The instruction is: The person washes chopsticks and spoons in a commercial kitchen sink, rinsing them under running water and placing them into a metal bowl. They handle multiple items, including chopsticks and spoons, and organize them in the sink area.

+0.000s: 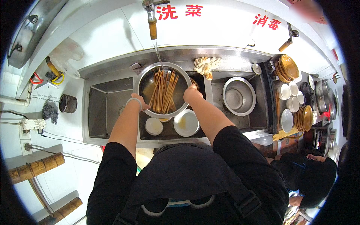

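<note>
Both my hands grip the rim of a large steel basin (146, 102) over the middle compartment of a stainless steel sink. My left hand (139, 101) holds its lower left rim; my right hand (193, 94) holds its right rim. A bundle of wooden chopsticks (164, 91) lies inside. From the faucet (152, 26) above, a stream of water runs into the basin. Under and beside it in the compartment are a white bowl (154, 126) and a white plate (184, 123), with yellowish residue on the plate. Part of a brown stack is hidden behind my right hand.
An empty steel pot (239, 96) stands in the right compartment. A crumpled cloth (207, 67) lies on the back ledge. Stacked brown bowls (287, 67) and white bowls (285, 91) stand at the right. A person in black (306, 174) is at the lower right.
</note>
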The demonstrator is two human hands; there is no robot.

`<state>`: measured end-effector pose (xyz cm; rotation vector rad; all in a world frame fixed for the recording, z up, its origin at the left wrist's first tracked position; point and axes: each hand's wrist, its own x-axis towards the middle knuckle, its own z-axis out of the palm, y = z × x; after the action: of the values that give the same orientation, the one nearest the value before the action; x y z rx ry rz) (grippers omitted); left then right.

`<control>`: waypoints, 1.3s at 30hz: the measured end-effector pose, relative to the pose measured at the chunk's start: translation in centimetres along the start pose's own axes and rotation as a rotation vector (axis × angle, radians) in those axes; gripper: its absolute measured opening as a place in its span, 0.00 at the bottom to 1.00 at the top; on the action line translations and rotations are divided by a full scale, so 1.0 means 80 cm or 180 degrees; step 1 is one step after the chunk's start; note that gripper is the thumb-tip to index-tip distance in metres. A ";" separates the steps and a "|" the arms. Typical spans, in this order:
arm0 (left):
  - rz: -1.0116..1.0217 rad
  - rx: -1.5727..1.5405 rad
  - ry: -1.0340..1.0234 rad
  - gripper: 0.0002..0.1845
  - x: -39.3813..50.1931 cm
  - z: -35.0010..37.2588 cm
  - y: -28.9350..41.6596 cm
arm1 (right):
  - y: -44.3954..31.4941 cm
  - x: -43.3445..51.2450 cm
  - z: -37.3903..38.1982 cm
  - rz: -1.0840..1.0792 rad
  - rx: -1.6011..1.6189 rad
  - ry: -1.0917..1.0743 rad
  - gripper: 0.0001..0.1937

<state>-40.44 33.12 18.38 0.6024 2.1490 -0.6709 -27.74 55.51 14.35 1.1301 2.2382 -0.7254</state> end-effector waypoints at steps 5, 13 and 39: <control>-0.0179 -0.0341 0.0041 0.36 0.007 0.006 -0.002 | -0.002 -0.005 -0.003 -0.0010 -0.0037 0.0027 0.23; -0.0094 -0.0538 0.0162 0.38 0.011 0.012 -0.006 | -0.002 -0.002 0.000 0.0032 -0.0064 0.0022 0.23; -0.0189 -0.6660 0.0831 0.18 -0.030 0.139 0.120 | -0.138 -0.051 0.027 -0.3139 -0.2430 0.0384 0.26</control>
<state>-27.15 32.73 11.66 -0.5712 1.8421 1.6344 -34.37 46.24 17.97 -0.3425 2.7342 -0.0540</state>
